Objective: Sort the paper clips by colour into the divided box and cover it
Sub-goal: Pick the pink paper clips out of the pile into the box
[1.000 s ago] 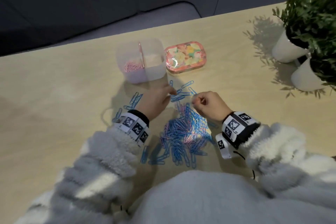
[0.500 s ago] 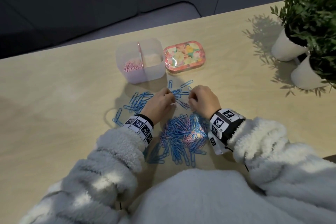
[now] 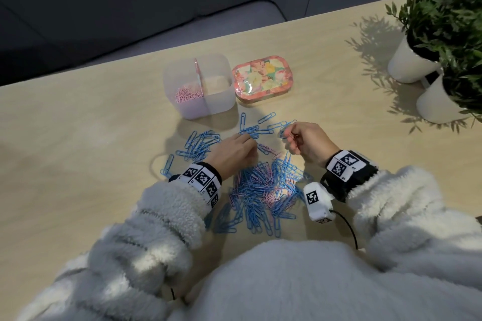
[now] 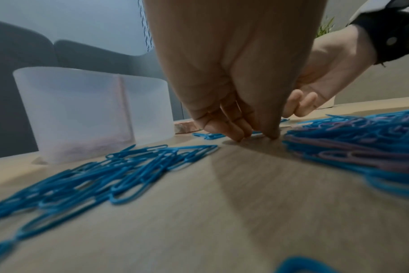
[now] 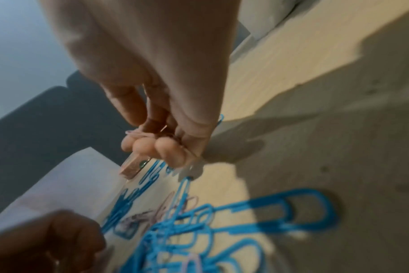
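Note:
A translucent divided box [image 3: 220, 101] [image 4: 65, 103] stands open at the table's middle back, with pink clips [image 3: 185, 92] in its left compartment. Its floral lid [image 3: 262, 78] lies to the right of it. A mixed heap of blue and pink clips [image 3: 266, 190] [image 4: 362, 142] lies in front of me, and a separate spread of blue clips [image 3: 200, 144] [image 4: 110, 173] lies to its left. My left hand [image 3: 249, 140] [image 4: 254, 135] touches the table with straight fingertips between the two groups. My right hand [image 3: 293, 138] [image 5: 152, 146], raised off the table, curls round a few pink clips [image 5: 137, 134].
Two white pots with green plants [image 3: 414, 60] stand at the table's right edge. More loose blue clips [image 3: 263, 125] lie just in front of the box. The table's far edge runs behind the box, with a dark sofa beyond.
My right hand reached in toward the left hand, then drew back to the right and lifted with pink clips in it. The left hand has barely shifted.

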`<state>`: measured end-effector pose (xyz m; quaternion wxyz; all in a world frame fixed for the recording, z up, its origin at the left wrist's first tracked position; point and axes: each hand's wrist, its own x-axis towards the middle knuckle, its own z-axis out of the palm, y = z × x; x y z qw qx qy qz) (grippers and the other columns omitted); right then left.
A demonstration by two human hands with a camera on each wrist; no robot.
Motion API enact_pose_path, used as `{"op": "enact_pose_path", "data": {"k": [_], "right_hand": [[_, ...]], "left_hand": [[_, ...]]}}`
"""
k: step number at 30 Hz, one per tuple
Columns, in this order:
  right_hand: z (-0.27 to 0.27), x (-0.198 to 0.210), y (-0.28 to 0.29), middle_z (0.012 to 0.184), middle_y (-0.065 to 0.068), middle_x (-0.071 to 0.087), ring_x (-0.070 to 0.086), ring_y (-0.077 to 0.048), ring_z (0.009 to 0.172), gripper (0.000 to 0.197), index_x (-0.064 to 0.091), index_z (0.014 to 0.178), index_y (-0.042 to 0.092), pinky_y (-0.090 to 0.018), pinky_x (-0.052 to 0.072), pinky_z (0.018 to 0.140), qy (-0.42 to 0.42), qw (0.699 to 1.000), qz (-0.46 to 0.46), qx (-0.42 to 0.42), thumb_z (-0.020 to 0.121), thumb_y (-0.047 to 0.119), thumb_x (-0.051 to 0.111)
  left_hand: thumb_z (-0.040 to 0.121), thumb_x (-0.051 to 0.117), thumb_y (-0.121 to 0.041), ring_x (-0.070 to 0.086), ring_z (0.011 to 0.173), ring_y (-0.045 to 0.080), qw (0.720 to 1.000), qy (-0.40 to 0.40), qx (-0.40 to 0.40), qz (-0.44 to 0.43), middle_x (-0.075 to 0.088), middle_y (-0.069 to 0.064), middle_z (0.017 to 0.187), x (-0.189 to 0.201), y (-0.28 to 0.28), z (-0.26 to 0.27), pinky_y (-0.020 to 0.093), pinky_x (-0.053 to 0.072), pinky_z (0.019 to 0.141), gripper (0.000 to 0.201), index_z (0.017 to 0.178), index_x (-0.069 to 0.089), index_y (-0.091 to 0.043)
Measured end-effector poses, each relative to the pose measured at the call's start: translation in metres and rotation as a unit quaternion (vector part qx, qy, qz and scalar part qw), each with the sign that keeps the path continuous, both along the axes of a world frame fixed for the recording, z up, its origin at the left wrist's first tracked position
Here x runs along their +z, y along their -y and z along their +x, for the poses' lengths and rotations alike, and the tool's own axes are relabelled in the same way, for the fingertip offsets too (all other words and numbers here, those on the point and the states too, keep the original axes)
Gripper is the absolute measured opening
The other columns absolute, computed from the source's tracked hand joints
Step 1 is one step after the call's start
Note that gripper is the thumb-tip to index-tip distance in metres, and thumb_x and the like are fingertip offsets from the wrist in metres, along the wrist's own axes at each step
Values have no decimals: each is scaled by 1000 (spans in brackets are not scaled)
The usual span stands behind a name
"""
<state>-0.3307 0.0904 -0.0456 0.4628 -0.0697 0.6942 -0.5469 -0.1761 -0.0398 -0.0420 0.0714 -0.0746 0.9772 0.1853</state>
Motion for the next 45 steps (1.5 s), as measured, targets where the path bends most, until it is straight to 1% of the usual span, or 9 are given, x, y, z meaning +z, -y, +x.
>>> {"op": "enact_pose_path", "data": {"k": [2, 5, 10, 19, 23, 27, 34, 40, 45], "right_hand": [[2, -5, -4, 56, -5, 45, 40, -5, 35, 23, 56, 66, 13, -17, 31, 39, -125, 986, 35, 104, 87, 7, 51], [3, -8, -11, 57, 9, 46, 47, -13, 58, 8, 61, 75, 23, -27, 37, 59, -360, 878, 126, 289, 81, 25, 66], [4, -10, -12, 80, 0, 63, 54, -22, 80, 8, 62, 86, 21, -30, 38, 67, -437, 801, 176, 369, 82, 28, 62], [-12, -2, -29, 49, -2, 63, 53, -7, 36, 29, 52, 75, 8, -15, 34, 33, -17, 998, -40, 43, 85, -15, 39], [-9, 6, -35, 44, 1, 59, 51, -10, 35, 27, 52, 68, 6, -16, 30, 34, 42, 997, -51, 26, 88, -5, 37], [-2, -11, -37, 39, 6, 41, 30, -5, 32, 34, 45, 58, 15, -15, 22, 36, -117, 985, -18, 127, 90, 11, 56], [-8, -15, -43, 54, 7, 41, 39, -1, 50, 9, 59, 93, 20, -28, 33, 58, -396, 825, 101, 391, 85, 21, 61], [-29, -15, -44, 51, 3, 40, 36, -1, 39, 28, 53, 68, 25, -17, 31, 48, -281, 930, 46, 231, 82, 6, 66], [-23, -16, -44, 55, 8, 48, 46, -14, 54, 17, 57, 74, 24, -31, 40, 63, -386, 893, 123, 197, 78, 8, 62]], "left_hand": [[88, 54, -19, 52, 98, 25, 999, 24, 14, 20, 59, 10, 103, -3, -2, -3, 30, 39, 81, 17, 98, 59, -6], [85, 57, -13, 50, 100, 25, 995, 57, 49, 67, 58, 10, 103, -6, -2, -6, 28, 37, 84, 10, 92, 61, -7], [87, 48, -9, 54, 93, 30, 988, 67, 88, 108, 61, 15, 99, 5, -5, -17, 37, 41, 80, 14, 97, 54, -2], [87, 50, -17, 56, 96, 27, 983, 67, 80, 148, 54, 13, 107, 2, -5, -43, 35, 44, 87, 18, 101, 57, -7], [84, 59, -22, 54, 98, 29, 995, 57, 27, 83, 56, 14, 103, -5, -10, -47, 37, 43, 86, 20, 97, 60, -7], [87, 54, -16, 48, 109, 31, 996, 73, 25, 34, 52, 17, 112, -7, -13, -49, 38, 37, 92, 21, 103, 60, -4], [89, 51, -14, 51, 103, 32, 996, 67, 29, 41, 51, 16, 110, -13, -9, -40, 37, 38, 86, 19, 102, 58, -2], [86, 59, -19, 51, 100, 27, 996, 49, 4, 72, 54, 12, 105, -14, -11, -34, 38, 44, 86, 17, 97, 60, -7], [86, 56, -13, 50, 99, 30, 996, 56, 18, 70, 49, 15, 108, -13, -14, -36, 40, 43, 88, 13, 92, 60, -2]]}}
